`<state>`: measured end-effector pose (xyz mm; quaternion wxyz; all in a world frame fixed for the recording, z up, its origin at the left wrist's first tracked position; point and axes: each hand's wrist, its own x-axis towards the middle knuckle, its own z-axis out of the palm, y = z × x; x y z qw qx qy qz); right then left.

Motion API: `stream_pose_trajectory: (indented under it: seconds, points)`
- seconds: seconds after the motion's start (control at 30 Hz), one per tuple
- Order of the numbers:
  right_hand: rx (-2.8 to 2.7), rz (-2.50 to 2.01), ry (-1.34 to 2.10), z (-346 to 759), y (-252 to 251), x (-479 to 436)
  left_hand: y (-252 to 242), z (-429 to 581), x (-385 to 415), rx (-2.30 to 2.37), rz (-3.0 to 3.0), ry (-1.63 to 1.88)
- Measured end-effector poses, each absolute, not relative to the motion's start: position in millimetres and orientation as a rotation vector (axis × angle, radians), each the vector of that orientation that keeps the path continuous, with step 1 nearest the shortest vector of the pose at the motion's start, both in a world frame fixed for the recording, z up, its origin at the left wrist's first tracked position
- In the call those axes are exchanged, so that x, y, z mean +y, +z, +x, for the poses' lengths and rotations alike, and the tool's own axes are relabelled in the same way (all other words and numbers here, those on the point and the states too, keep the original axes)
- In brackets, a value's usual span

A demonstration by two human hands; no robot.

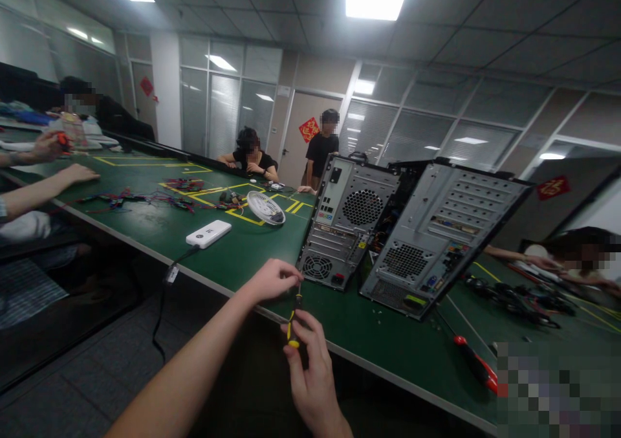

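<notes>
My right hand [310, 367] is closed around the yellow-and-black handle of a small screwdriver [294, 318], held upright near the table's front edge. My left hand [272, 278] pinches the screwdriver's upper shaft from above, fingers closed on it. Both hands hover just in front of the lower left corner of a grey computer case [347, 221] standing on the green table [252, 244]. A second grey computer case [436, 237] leans beside it to the right.
A red-handled screwdriver [475, 363] lies on the table at the right. A white power bank [208, 233] with a cable, a round white fan [264, 207] and tangled wires [145, 198] lie to the left. Other people sit around the table; black cables [519, 299] lie at far right.
</notes>
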<state>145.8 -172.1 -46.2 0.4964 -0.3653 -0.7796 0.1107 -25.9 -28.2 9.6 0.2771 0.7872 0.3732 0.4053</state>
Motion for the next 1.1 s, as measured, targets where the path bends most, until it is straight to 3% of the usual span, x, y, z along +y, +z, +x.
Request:
stream_pose_trajectory:
  seconds: [1.1]
  points:
    - [-1.857,-0.906,0.258,141.4,-47.7,-173.2,2.6,-25.4,-25.3,1.006,2.004,1.095]
